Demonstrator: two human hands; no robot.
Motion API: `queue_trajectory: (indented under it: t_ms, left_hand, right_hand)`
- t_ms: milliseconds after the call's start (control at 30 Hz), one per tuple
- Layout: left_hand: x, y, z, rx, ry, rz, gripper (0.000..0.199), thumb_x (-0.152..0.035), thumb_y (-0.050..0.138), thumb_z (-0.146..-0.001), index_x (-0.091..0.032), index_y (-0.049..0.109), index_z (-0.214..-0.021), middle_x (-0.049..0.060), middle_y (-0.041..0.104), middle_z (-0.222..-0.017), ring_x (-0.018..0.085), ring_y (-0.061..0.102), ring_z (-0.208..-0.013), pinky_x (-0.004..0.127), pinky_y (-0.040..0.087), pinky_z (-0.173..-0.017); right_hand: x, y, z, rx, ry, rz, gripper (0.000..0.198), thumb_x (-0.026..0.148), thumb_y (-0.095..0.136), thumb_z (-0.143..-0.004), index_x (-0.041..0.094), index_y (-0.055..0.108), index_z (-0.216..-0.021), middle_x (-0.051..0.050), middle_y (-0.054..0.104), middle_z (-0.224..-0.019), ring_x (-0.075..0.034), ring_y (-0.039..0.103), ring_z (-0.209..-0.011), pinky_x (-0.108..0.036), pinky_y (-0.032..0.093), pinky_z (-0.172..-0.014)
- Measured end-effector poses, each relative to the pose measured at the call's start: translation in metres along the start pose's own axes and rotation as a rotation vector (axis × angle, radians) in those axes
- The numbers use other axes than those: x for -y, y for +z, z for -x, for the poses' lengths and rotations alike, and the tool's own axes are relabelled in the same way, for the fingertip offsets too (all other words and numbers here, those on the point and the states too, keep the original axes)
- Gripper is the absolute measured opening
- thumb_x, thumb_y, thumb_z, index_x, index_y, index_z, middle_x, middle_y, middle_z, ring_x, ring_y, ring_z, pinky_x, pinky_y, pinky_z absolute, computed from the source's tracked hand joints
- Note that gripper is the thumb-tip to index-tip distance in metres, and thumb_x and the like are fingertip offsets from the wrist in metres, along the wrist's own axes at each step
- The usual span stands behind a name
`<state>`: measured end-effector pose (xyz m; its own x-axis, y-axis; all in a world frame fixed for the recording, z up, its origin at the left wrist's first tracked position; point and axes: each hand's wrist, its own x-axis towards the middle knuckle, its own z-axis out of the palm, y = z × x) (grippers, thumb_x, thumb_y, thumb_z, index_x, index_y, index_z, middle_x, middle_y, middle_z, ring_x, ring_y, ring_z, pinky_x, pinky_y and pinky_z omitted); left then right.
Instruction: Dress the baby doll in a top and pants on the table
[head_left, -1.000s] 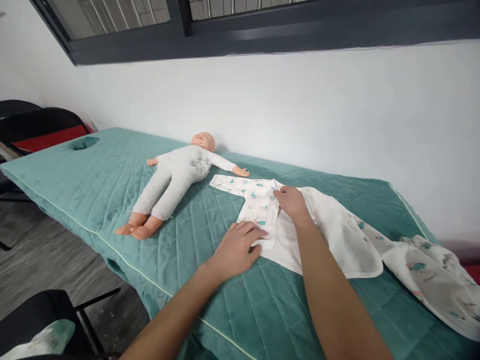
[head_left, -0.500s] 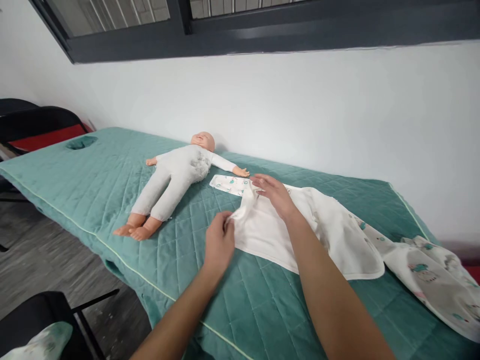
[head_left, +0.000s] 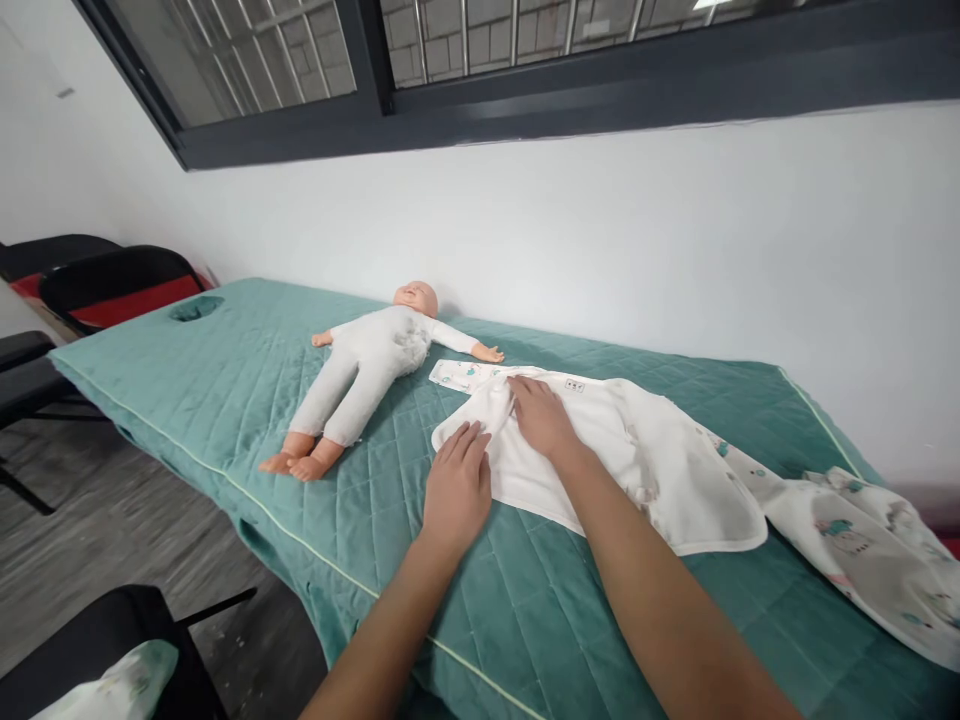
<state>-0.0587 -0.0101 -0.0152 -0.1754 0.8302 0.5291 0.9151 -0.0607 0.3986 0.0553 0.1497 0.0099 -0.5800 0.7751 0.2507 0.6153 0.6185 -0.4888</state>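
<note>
Centrally, a small white garment [head_left: 551, 485], its plain inner face uppermost, lies opened on a green quilted bed [head_left: 195, 385]. The left hand [head_left: 459, 482] rests on the near front flap, fingers extended and lightly bent, apparently pressing rather than pinching. The right hand [head_left: 541, 412] lies farther up the same side, its fingers stretched over the creased cloth near the neckline, with no clear grip on it. A printed sleeve [head_left: 459, 374] reaches out beyond the flap, close to the hand of a baby doll [head_left: 375, 345], which lies face up beside the garment. At the right is a heap of patterned cloth [head_left: 862, 560]; whether it joins the garment cannot be told.

For laying the flap flat, the sounder method is probably to anchor the cloth near the neckline with one hand while the other sweeps outward to the edge, easing out creases without dragging the sleeve.

A small label [head_left: 574, 386] with dark marks sits at the neckline; its marks are too small to read. No brand is legible.
</note>
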Motion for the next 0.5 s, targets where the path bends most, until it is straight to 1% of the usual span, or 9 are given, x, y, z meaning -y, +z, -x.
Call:
queue_trajectory:
  t_ms: [67, 133, 233, 300, 333, 400, 433, 467, 500]
  left_hand:
    - [-0.001, 0.001, 0.000, 0.066, -0.010, -0.058, 0.038, -0.017, 0.038, -0.097, -0.020, 0.056, -0.130, 0.011, 0.062, -0.137, 0.025, 0.051, -0.135, 0.051, 0.043, -0.113]
    - [-0.001, 0.001, 0.001, 0.101, -0.018, -0.125, 0.038, -0.019, 0.038, -0.098, -0.019, 0.056, -0.132, 0.011, 0.061, -0.138, 0.026, 0.051, -0.135, 0.052, 0.042, -0.113]
    - [-0.004, -0.002, 0.006, 0.061, -0.020, -0.239, 0.036, -0.022, 0.041, -0.098, -0.018, 0.060, -0.127, 0.013, 0.052, -0.148, 0.031, 0.038, -0.144, 0.055, 0.041, -0.112]
    - [-0.007, -0.005, 0.010, 0.010, 0.009, -0.285, 0.032, -0.022, 0.044, -0.096, -0.018, 0.064, -0.121, 0.013, 0.046, -0.153, 0.035, 0.030, -0.148, 0.057, 0.040, -0.112]
    - [-0.010, -0.007, 0.012, -0.004, 0.045, -0.284, 0.029, -0.022, 0.046, -0.096, -0.018, 0.065, -0.118, 0.012, 0.046, -0.153, 0.035, 0.029, -0.148, 0.058, 0.038, -0.113]
    - [-0.020, -0.011, 0.018, 0.004, 0.145, -0.228, 0.024, -0.021, 0.047, -0.096, -0.019, 0.067, -0.109, 0.010, 0.053, -0.146, 0.033, 0.036, -0.144, 0.055, 0.038, -0.113]
    - [-0.028, -0.012, 0.021, 0.027, 0.198, -0.178, 0.021, -0.021, 0.048, -0.096, -0.020, 0.067, -0.105, 0.009, 0.058, -0.140, 0.030, 0.042, -0.139, 0.053, 0.040, -0.112]
    - [-0.036, -0.013, 0.023, 0.062, 0.243, -0.120, 0.020, -0.022, 0.048, -0.097, -0.020, 0.067, -0.102, 0.008, 0.062, -0.133, 0.028, 0.049, -0.132, 0.049, 0.043, -0.108]
    - [-0.045, -0.013, 0.025, 0.105, 0.278, -0.063, 0.020, -0.023, 0.047, -0.098, -0.020, 0.067, -0.101, 0.008, 0.066, -0.125, 0.025, 0.055, -0.123, 0.045, 0.046, -0.103]
  right_hand:
    - [0.012, 0.002, 0.012, 0.050, -0.027, 0.166, 0.051, 0.016, 0.038, -0.096, 0.014, 0.045, -0.147, -0.015, 0.040, -0.155, -0.030, 0.035, -0.141, -0.049, 0.030, -0.114]
    - [0.020, 0.000, 0.030, 0.092, -0.086, 0.251, 0.050, 0.019, 0.036, -0.098, 0.012, 0.044, -0.147, -0.017, 0.037, -0.156, -0.030, 0.035, -0.143, -0.048, 0.031, -0.114]
    - [0.018, -0.015, 0.061, 0.160, -0.246, 0.213, 0.047, 0.022, 0.034, -0.100, 0.016, 0.047, -0.145, -0.012, 0.043, -0.154, -0.026, 0.040, -0.141, -0.044, 0.033, -0.114]
    - [0.002, -0.036, 0.080, 0.165, -0.278, 0.143, 0.046, 0.025, 0.036, -0.100, 0.020, 0.051, -0.142, -0.007, 0.050, -0.149, -0.023, 0.046, -0.136, -0.041, 0.035, -0.114]
    - [-0.010, -0.050, 0.088, 0.132, -0.245, 0.110, 0.045, 0.027, 0.038, -0.099, 0.022, 0.053, -0.141, -0.005, 0.054, -0.146, -0.022, 0.049, -0.134, -0.040, 0.036, -0.114]
    - [-0.043, -0.082, 0.101, -0.030, -0.079, 0.079, 0.044, 0.030, 0.038, -0.098, 0.021, 0.056, -0.137, -0.005, 0.058, -0.142, -0.022, 0.052, -0.131, -0.039, 0.036, -0.115]
    - [-0.061, -0.098, 0.107, -0.135, 0.047, 0.082, 0.043, 0.031, 0.039, -0.097, 0.020, 0.057, -0.135, -0.006, 0.059, -0.140, -0.023, 0.052, -0.130, -0.039, 0.036, -0.114]
    - [-0.079, -0.113, 0.112, -0.232, 0.204, 0.107, 0.042, 0.030, 0.040, -0.096, 0.020, 0.058, -0.133, -0.007, 0.061, -0.138, -0.023, 0.054, -0.128, -0.038, 0.038, -0.112]
    - [-0.096, -0.126, 0.117, -0.289, 0.374, 0.149, 0.042, 0.029, 0.040, -0.095, 0.019, 0.059, -0.131, -0.008, 0.062, -0.136, -0.024, 0.057, -0.125, -0.039, 0.042, -0.107]
